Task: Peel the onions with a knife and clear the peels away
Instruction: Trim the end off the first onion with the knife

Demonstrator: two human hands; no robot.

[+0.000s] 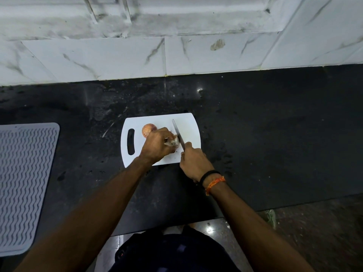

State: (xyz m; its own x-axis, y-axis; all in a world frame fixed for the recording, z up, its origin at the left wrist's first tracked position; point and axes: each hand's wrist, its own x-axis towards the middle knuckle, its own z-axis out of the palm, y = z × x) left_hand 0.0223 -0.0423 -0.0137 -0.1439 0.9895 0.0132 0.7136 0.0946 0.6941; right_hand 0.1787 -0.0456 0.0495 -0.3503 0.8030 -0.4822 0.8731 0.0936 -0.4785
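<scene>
A white cutting board (191, 124) lies on the black counter. My left hand (157, 145) grips an onion (175, 141) on the board; only its right end shows past my fingers. My right hand (193, 161) grips the handle of a knife (177, 134), whose blade lies across the board and meets that onion's exposed end. A second onion (147, 129), with its pinkish-brown skin on, sits on the board just behind my left hand, near the handle slot (131, 141).
A grey ribbed mat (23, 181) lies on the counter at the far left. White marble-patterned wall tiles (176, 55) rise behind the black counter (265, 134). The counter's front edge runs below my forearms, with floor beneath.
</scene>
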